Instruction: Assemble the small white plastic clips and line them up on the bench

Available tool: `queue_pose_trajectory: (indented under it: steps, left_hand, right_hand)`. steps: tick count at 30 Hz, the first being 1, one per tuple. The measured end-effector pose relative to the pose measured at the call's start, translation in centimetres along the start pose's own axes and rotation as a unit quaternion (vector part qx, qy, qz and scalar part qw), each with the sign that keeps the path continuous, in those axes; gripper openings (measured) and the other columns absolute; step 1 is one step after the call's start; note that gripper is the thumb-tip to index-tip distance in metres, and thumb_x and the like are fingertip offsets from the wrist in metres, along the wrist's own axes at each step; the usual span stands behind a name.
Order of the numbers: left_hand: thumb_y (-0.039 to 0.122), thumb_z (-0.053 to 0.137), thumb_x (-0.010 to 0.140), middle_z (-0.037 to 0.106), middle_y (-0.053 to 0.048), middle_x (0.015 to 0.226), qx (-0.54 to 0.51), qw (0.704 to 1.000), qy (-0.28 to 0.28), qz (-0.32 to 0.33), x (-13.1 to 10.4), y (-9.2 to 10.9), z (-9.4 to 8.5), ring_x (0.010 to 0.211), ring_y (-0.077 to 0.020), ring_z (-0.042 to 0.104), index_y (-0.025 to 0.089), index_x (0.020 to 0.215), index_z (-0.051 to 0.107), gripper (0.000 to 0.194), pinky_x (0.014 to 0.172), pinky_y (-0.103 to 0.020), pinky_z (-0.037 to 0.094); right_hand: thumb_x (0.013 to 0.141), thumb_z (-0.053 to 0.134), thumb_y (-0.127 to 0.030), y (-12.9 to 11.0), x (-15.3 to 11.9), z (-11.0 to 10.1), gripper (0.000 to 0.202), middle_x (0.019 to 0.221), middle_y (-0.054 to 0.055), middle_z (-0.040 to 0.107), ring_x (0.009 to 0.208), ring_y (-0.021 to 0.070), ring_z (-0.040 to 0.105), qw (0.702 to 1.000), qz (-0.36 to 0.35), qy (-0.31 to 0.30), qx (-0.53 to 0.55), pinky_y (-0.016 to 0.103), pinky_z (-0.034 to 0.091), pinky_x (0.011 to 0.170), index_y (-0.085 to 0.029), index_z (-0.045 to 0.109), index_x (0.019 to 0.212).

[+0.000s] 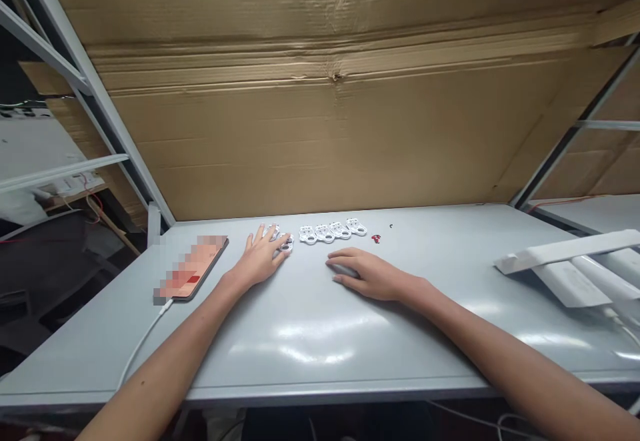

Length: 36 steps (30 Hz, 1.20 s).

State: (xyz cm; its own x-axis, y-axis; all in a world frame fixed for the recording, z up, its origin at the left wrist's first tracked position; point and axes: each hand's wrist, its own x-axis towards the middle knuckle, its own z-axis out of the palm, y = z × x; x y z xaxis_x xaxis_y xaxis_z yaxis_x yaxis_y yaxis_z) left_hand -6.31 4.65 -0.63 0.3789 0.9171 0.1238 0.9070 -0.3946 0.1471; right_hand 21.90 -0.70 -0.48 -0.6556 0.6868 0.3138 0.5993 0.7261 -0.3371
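Note:
My left hand (263,259) lies with fingers spread over small white flat pieces (286,242), covering part of them. Each piece has a large round hole, and their exact kind is unclear. To the right of that hand, several like pieces (324,233) form a row on the grey table (310,334). My right hand (369,274) rests on the tabletop below the row, fingers stretched to the left and nothing visible in them. Beyond it sit a small red item (376,239) and a tiny dark bit (391,226).
A phone (200,271) with a white cable (145,344) lies at the left. White box-like objects (570,274) stand at the right edge. A cardboard panel (320,147) closes off the back, between metal posts (107,107).

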Motion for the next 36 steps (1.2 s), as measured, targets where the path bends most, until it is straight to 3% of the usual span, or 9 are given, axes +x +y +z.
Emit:
queue_pose_trajectory:
  steps: [5, 9, 15, 17, 20, 24, 30, 36]
  left_hand:
    - [0.04, 0.041, 0.1, 0.021, -0.013, 0.162, -0.016, 0.999, 0.032, -0.029, 1.1, 0.4, 0.8, 0.149, -0.042, 0.004, 0.025, 0.145, 0.048, 0.048, 0.114, -0.064, 0.017]
    - [0.038, 0.043, 0.099, 0.025, -0.015, 0.16, -0.028, 0.998, 0.041, -0.031, 1.6, 0.2, 1.1, 0.148, -0.0426, 0.008, 0.024, 0.144, 0.049, 0.047, 0.112, -0.065, 0.02]
    - [0.045, 0.043, 0.098, 0.033, -0.014, 0.157, -0.025, 0.996, 0.067, 0.05, 1.1, 1.0, 0.8, 0.148, -0.0356, 0.018, 0.019, 0.143, 0.047, 0.052, 0.116, -0.058, 0.02]
    - [0.048, 0.039, 0.1, 0.035, -0.012, 0.156, -0.036, 0.993, 0.058, 0.098, 0.7, 1.9, 0.6, 0.148, -0.0314, 0.02, 0.021, 0.145, 0.044, 0.053, 0.119, -0.056, 0.016]
    - [0.053, 0.036, 0.1, 0.032, -0.009, 0.159, -0.044, 0.988, 0.009, 0.149, 0.1, 3.2, 0.2, 0.15, -0.0287, 0.017, 0.023, 0.152, 0.03, 0.061, 0.121, -0.055, 0.008]
    - [0.055, 0.034, 0.1, 0.025, -0.011, 0.16, -0.045, 0.986, -0.036, 0.155, -0.6, 3.9, -0.3, 0.15, -0.0284, 0.016, 0.018, 0.156, 0.02, 0.069, 0.122, -0.052, 0.007]
    - [0.052, 0.038, 0.099, 0.034, -0.011, 0.157, -0.038, 0.985, -0.009, 0.17, -0.7, 3.9, -0.5, 0.147, -0.0295, 0.027, 0.019, 0.153, 0.029, 0.064, 0.121, -0.052, 0.012]
    - [0.056, 0.035, 0.1, 0.02, -0.009, 0.162, -0.052, 0.984, -0.019, 0.17, -0.4, 3.9, -0.2, 0.15, -0.0266, 0.015, 0.021, 0.154, 0.027, 0.065, 0.122, -0.049, 0.008]
  right_hand:
    - [0.096, 0.053, -0.031, 0.0, 0.1, 0.0, 0.032, 0.128, 0.015, 0.065, 0.117, 0.0287, 0.061, 1.0, 0.003, -0.008, -0.006, 0.044, 0.05, 0.098, -0.018, 0.066, 0.122]
    - [0.095, 0.054, -0.031, -0.1, 0.1, 0.0, 0.03, 0.126, 0.013, 0.066, 0.114, 0.0277, 0.062, 1.0, -0.005, 0.003, 0.001, 0.043, 0.051, 0.096, -0.02, 0.067, 0.119]
    - [0.096, 0.05, -0.032, 0.8, 0.2, 0.0, 0.027, 0.119, 0.013, 0.068, 0.108, 0.0271, 0.064, 1.0, 0.0, 0.024, -0.015, 0.043, 0.052, 0.092, -0.02, 0.069, 0.111]
    - [0.096, 0.048, -0.029, 2.0, 0.0, -0.2, 0.026, 0.115, 0.012, 0.07, 0.106, 0.0277, 0.064, 0.995, 0.044, 0.07, -0.049, 0.044, 0.051, 0.091, -0.02, 0.069, 0.108]
    - [0.093, 0.047, -0.022, 4.4, -0.3, -0.6, 0.027, 0.113, 0.012, 0.07, 0.107, 0.0283, 0.062, 0.967, 0.166, 0.15, -0.119, 0.044, 0.047, 0.094, -0.02, 0.069, 0.108]
    - [0.091, 0.047, -0.022, 6.8, -0.8, -1.1, 0.029, 0.118, 0.013, 0.068, 0.11, 0.0297, 0.061, 0.932, 0.284, 0.154, -0.166, 0.041, 0.046, 0.091, -0.017, 0.069, 0.11]
    - [0.088, 0.05, -0.023, 7.4, -0.8, -1.0, 0.025, 0.1, 0.009, 0.075, 0.096, 0.0285, 0.064, 0.928, 0.32, 0.105, -0.158, 0.034, 0.045, 0.071, -0.021, 0.074, 0.095]
    - [0.086, 0.049, -0.018, 7.3, -0.7, -0.8, 0.026, 0.095, 0.004, 0.075, 0.087, 0.0232, 0.066, 0.926, 0.328, 0.126, -0.139, 0.03, 0.043, 0.064, -0.024, 0.074, 0.086]
